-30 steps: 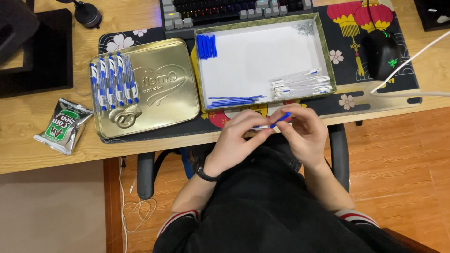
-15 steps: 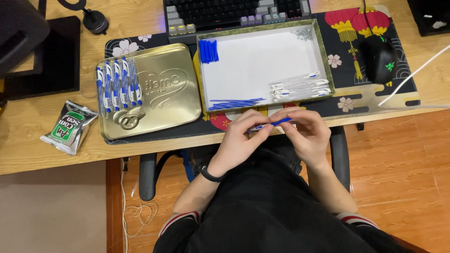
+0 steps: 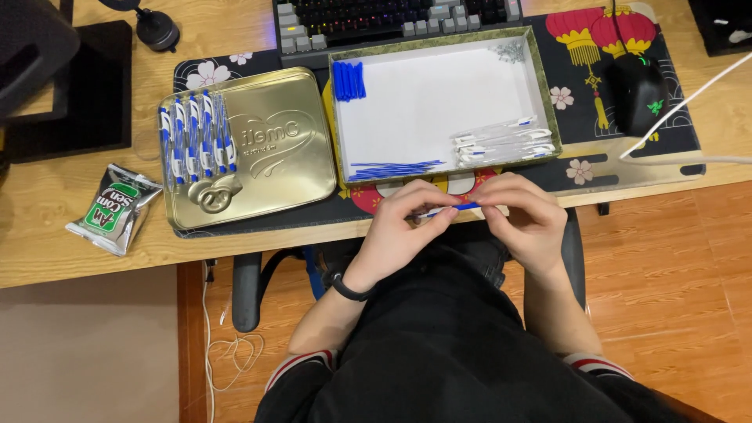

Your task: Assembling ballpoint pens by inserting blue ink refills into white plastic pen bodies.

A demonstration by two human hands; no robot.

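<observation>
Here, one blue pen [image 3: 453, 208] pinched between left hand [image 3: 403, 227] and right hand [image 3: 525, 215]; five finished pens [image 3: 196, 141] on gold lid [image 3: 266, 149].

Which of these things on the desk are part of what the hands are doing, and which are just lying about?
In use: left hand, right hand, blue pen part, white tray, gold tin lid, finished pens.
Lying about: keyboard, mouse, snack packet.

Five assembled pens [image 3: 196, 137] lie on one gold tin lid [image 3: 266, 149]; one white tray [image 3: 439, 102], one keyboard [image 3: 392, 19], one mouse [image 3: 638, 90], one snack packet [image 3: 113, 210].
</observation>
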